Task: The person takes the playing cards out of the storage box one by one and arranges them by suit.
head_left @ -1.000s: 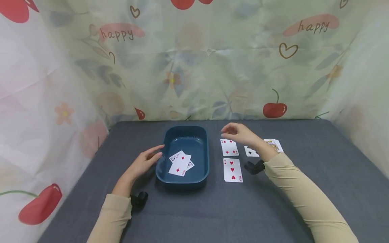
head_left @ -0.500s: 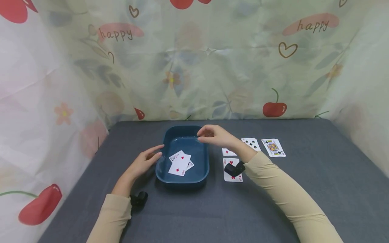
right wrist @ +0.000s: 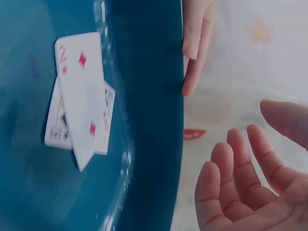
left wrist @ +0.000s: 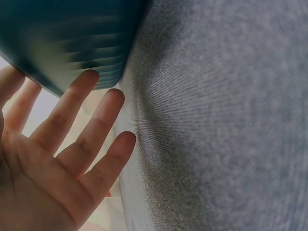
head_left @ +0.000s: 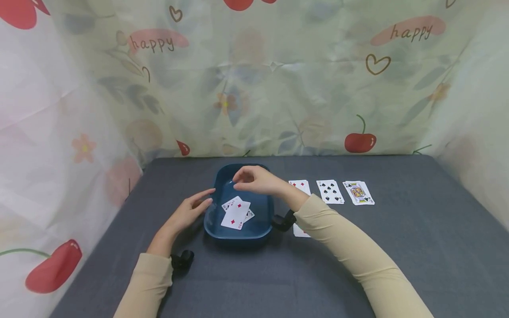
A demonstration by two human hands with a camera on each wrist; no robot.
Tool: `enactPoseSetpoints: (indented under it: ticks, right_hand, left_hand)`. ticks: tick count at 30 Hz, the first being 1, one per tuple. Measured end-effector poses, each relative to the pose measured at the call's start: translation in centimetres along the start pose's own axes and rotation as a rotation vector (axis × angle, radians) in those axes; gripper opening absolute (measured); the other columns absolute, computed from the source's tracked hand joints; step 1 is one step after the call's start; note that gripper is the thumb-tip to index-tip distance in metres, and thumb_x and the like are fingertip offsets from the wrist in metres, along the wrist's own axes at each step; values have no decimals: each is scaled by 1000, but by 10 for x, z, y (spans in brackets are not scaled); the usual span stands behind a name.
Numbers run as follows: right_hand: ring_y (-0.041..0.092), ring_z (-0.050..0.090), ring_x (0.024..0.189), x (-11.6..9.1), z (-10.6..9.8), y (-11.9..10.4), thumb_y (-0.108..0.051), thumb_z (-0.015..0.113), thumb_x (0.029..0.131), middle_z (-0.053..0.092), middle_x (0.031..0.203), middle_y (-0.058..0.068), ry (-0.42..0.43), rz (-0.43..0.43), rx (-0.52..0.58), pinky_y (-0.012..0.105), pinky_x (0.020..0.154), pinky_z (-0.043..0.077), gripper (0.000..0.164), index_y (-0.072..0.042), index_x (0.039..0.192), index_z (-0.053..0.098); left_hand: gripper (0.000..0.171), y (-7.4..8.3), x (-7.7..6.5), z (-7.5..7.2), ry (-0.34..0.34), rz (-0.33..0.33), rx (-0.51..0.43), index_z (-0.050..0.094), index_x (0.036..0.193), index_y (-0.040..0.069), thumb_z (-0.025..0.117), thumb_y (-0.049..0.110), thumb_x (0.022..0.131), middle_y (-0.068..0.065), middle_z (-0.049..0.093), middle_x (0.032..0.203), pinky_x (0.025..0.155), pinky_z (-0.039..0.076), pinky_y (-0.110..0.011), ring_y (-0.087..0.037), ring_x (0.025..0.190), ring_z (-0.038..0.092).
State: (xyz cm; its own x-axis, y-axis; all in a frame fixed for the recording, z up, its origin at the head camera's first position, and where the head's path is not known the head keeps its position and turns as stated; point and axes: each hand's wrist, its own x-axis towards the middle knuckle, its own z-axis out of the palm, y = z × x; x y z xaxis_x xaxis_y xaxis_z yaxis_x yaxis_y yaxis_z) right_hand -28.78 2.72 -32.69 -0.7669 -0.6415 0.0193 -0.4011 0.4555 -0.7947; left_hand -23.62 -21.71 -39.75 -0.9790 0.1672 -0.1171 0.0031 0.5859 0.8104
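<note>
A blue tray (head_left: 212, 229) sits on the dark cloth, with a two of diamonds (head_left: 239, 213) lying in it across other cards (head_left: 249, 216). My left hand (head_left: 190, 210) rests its fingertips on the tray's left rim; in the left wrist view its extended fingers (left wrist: 107, 108) lie along the tray's outer wall. Over the far part of the tray hovers my right hand (head_left: 258, 180), fingers loosely bent and nothing between them. The right wrist view shows that palm (right wrist: 250, 207) bare, with thumb and fingertips apart.
Right of the tray, face-up playing cards lie in piles: seven of spades (head_left: 330, 192), king (head_left: 358, 193), and a diamond card (head_left: 299, 184) partly behind my right arm. A heart card (head_left: 301, 231) is mostly covered by that arm. A patterned curtain (head_left: 270, 88) hangs behind the table.
My right hand has moved left from above the diamond card to over the tray, uncovering the seven of spades and king piles. The left hand and the cards in the tray have stayed put.
</note>
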Motion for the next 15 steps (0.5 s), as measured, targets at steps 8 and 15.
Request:
enactPoseSetpoints:
  ticks: [8, 15]
  right_hand:
    - [18, 61, 97, 25, 16, 2, -19, 64, 88, 65, 105, 10, -14, 67, 2, 28, 83, 52, 31, -5, 115, 60]
    - [20, 63, 88, 40, 28, 11, -12, 68, 84, 66, 100, 12, -15, 219, -31, 24, 72, 52, 36, -2, 117, 58]
  left_hand:
    - [48, 0, 1, -1, 2, 31, 3, 37, 144, 22, 45, 35, 98, -19, 40, 146, 104, 38, -56, -39, 123, 51]
    - [48, 0, 1, -1, 0, 17, -2, 36, 144, 24, 45, 36, 98, -18, 38, 147, 104, 37, -57, -39, 124, 51]
